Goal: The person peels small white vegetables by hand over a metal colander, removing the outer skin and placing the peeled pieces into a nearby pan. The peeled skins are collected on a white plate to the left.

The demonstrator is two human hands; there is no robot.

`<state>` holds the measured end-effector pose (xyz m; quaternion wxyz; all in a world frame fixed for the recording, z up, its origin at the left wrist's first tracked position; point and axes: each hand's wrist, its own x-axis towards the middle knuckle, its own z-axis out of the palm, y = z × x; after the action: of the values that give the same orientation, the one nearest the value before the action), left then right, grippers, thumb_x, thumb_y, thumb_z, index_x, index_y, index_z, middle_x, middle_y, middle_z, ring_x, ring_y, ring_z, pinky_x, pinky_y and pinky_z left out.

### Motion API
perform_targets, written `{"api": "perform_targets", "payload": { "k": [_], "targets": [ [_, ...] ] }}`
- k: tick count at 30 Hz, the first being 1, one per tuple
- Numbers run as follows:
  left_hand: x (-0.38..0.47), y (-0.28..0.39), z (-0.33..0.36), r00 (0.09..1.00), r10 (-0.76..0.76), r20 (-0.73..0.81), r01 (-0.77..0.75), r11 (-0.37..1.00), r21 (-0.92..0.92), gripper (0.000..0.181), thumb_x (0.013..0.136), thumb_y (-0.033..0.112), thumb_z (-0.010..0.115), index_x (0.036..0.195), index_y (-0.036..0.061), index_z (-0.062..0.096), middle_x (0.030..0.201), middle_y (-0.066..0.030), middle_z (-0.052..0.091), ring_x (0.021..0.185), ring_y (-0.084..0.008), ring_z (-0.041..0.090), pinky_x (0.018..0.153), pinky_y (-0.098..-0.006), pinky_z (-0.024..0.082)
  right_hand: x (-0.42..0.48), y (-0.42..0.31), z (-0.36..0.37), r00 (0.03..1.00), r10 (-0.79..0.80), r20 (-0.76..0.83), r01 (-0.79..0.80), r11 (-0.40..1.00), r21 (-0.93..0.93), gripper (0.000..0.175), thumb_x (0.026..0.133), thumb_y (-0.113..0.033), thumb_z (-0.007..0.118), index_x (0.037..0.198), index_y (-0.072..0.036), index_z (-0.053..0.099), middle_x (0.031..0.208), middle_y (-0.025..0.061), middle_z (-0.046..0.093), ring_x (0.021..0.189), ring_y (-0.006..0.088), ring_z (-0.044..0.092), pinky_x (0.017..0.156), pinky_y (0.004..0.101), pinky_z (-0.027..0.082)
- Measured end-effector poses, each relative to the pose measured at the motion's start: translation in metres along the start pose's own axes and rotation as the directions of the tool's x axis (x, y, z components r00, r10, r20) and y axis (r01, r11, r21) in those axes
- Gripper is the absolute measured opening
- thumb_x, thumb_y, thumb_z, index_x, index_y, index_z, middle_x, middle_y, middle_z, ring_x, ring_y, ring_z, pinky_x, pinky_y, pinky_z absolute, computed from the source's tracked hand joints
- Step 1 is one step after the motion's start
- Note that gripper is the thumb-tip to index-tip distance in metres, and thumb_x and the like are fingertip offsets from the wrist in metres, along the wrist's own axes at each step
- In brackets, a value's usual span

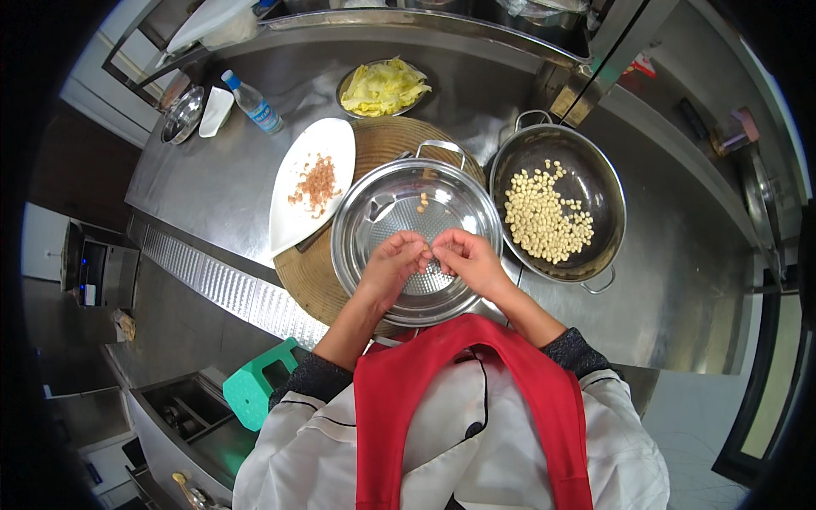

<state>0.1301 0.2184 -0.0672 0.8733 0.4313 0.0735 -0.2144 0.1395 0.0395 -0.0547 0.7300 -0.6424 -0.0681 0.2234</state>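
My left hand (399, 260) and my right hand (465, 256) meet at the fingertips over a steel pan (357, 213) with loop handles, pinching a small nut between them. A few unpeeled nuts (422, 203) lie on the dimpled bottom. The pan rests on a round wooden chopping board (376, 137). To its left, a white boat-shaped plate (293, 223) holds reddish-brown skins (317, 185). On the right, a darker two-handled pan (583, 153) holds many pale peeled nuts (548, 217).
Behind the board stands a plate of yellow-green leaves (384, 88). A plastic bottle (255, 105), a white dish (217, 111) and a steel bowl (183, 116) are at the back left. A raised shelf (421, 22) runs along the back; a green stool (255, 382) stands lower left.
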Motion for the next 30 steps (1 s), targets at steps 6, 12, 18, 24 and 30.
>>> {"api": "perform_targets", "payload": {
  "k": [6,12,18,24,30],
  "targets": [
    [-0.003,-0.001,0.0,0.999,0.039,0.013,-0.041,0.99,0.138,0.01,0.089,0.012,0.057,0.093,0.0035,0.056,0.079,-0.0047,0.06,0.069,-0.0109,0.055,0.065,-0.0236,0.044,0.001,0.001,0.003,1.0,-0.026,0.005,0.026,1.0,0.002,0.009,0.085,-0.008,0.061,0.09,-0.001,0.058,0.078,0.0014,0.062,0.062,0.0048,0.054,0.057,0.0189,0.044],
    [-0.008,-0.001,0.006,0.995,0.102,-0.015,-0.097,0.972,0.216,0.009,0.088,0.009,0.058,0.092,0.0016,0.058,0.08,-0.0048,0.062,0.069,-0.0099,0.056,0.065,-0.0236,0.046,0.0,0.001,0.001,1.0,0.014,0.007,-0.014,1.0,0.009,0.01,0.088,-0.013,0.059,0.09,-0.003,0.059,0.08,0.0003,0.064,0.061,0.0036,0.052,0.055,0.0168,0.041],
    [-0.007,-0.001,0.005,0.988,0.15,0.038,-0.155,0.943,0.295,0.009,0.088,0.007,0.056,0.094,0.0013,0.056,0.082,-0.0052,0.062,0.07,-0.0102,0.056,0.065,-0.0229,0.046,0.002,-0.001,-0.003,0.999,0.023,0.043,-0.025,0.999,0.048,0.012,0.088,-0.014,0.06,0.091,-0.003,0.06,0.078,0.0,0.063,0.061,0.0037,0.053,0.054,0.0167,0.04],
    [-0.009,-0.001,0.005,0.987,0.154,0.034,-0.157,0.935,0.318,0.007,0.086,0.002,0.057,0.093,-0.0001,0.058,0.08,-0.0058,0.063,0.071,-0.0102,0.058,0.066,-0.0221,0.047,0.001,-0.001,-0.003,0.996,0.071,0.061,-0.073,0.997,0.038,0.01,0.086,-0.013,0.063,0.088,-0.004,0.06,0.071,-0.0016,0.059,0.06,0.0039,0.052,0.053,0.0166,0.04],
    [-0.008,-0.001,0.002,0.993,0.113,0.033,-0.117,0.945,0.307,0.007,0.086,0.004,0.058,0.092,0.0013,0.058,0.082,-0.0058,0.063,0.07,-0.0103,0.056,0.065,-0.023,0.046,0.002,-0.007,-0.004,0.993,0.096,0.071,-0.098,0.995,0.022,0.009,0.087,-0.013,0.061,0.088,-0.003,0.06,0.071,-0.0013,0.06,0.06,0.0039,0.052,0.053,0.0166,0.039]
  ]
}}
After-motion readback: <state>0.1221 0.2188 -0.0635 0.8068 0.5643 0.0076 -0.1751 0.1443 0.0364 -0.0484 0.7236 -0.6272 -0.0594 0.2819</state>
